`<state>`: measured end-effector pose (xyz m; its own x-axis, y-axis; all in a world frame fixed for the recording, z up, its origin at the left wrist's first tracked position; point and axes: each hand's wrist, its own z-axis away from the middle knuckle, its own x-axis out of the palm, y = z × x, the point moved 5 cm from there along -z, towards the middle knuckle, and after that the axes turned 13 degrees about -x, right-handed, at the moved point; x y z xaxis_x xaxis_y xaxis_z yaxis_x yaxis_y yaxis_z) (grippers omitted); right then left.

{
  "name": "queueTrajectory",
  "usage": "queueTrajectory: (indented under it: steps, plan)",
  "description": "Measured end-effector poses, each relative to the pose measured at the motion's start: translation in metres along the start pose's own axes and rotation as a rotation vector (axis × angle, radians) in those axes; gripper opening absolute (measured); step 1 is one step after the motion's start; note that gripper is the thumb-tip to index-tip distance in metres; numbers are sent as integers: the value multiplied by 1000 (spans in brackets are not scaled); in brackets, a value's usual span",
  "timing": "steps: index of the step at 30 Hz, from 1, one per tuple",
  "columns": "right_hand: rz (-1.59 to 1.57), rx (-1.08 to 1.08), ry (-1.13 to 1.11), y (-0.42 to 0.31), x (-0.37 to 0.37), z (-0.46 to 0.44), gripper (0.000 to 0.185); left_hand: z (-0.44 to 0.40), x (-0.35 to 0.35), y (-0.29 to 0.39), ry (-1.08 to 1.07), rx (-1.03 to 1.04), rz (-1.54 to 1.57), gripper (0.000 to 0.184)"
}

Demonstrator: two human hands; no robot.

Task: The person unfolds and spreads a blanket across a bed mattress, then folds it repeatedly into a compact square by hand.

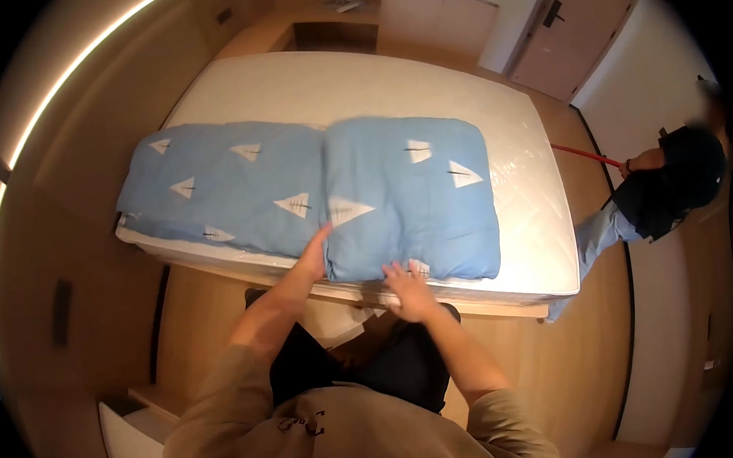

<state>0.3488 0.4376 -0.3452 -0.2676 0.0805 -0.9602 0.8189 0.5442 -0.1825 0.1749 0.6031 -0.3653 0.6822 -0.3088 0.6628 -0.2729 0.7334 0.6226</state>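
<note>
Because the quilt (410, 185) lies along the near edge of the mattress (309, 83), it is within easy reach: left hand (315, 253) at its raised fold, grip unclear; right hand (409, 291) spread against its near side, seemingly steadying it.

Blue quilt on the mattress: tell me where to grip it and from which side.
Probably best by the two near corners of the thicker section of the blue quilt, coming from the wearer's side. That section looks folded over, its left edge standing raised beside the left hand, and its near edge lies along the mattress's near edge, within easy reach.
</note>
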Motion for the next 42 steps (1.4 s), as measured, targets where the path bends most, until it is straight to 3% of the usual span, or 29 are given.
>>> queueTrajectory:
  steps: [2, 3, 6, 7, 8, 10, 13, 15, 16, 21, 24, 25, 28, 31, 32, 33, 36, 37, 40, 42]
  plan:
    - [-199, 20, 38, -21, 23, 8, 50, -39, -52, -15, 116, 77, -208, 65]
    - [-286, 53, 53, -34, 22, 15, 45, -15, -33, -10, 156, -8, -132, 68]
    - [-918, 519, 103, -23, 45, 42, 40, -4, -27, 2, 206, -65, -221, 92]
    - [-943, 639, 232, -9, 43, 50, 35, 10, -6, 16, 263, -62, -250, 97]
    - [-1034, 691, 471, 9, 38, 61, 45, 2, 2, 16, 204, -35, -296, 97]
    - [-1514, 1108, 911, 36, 24, 82, 64, -7, 23, 22, 87, 31, -390, 97]
    - [-1860, 1280, 1271, 77, 18, 89, 72, -25, 26, 8, 14, 39, -610, 97]
    - [-1858, 1114, 1154, 92, 4, 73, 72, -44, 13, 3, -35, 156, -739, 93]
    - [-1860, 1036, 1098, 93, -4, 64, 72, -36, 17, 10, 55, 158, -727, 85]
    - [-1690, 1202, 875, 107, 18, 48, 61, 3, 37, 21, 505, 155, -876, 46]
    - [-1465, 1225, 920, 99, 1, 57, 65, -28, -8, 24, 512, 87, -826, 34]
    - [-1458, 1247, 950, 96, -2, 56, 67, -34, -6, 21, 435, 113, -697, 35]
    - [-1580, 1147, 1065, 99, 5, 56, 67, -36, -2, 28, 274, 66, -726, 37]
    - [-1639, 1281, 1184, 114, 15, 86, 73, -32, -11, 52, 133, -416, -382, 49]
    - [-1647, 1373, 1240, 117, 20, 95, 74, -41, -10, 71, 125, -382, -347, 53]
    - [-1681, 1333, 1291, 113, 2, 89, 77, -55, -5, 91, 116, -339, -317, 57]
    - [-1868, 939, 1495, 130, 3, 74, 79, -108, 8, 104, 133, -246, -202, 58]
    - [-1862, 957, 1458, 131, 3, 71, 77, -122, 21, 102, 142, -222, -160, 56]
    - [-1850, 1227, 1381, 121, -15, 65, 70, -128, 68, 103, 112, -354, -411, 49]
    - [-1890, 1118, 1434, 122, -9, 59, 67, -134, 91, 114, 75, -315, -441, 43]
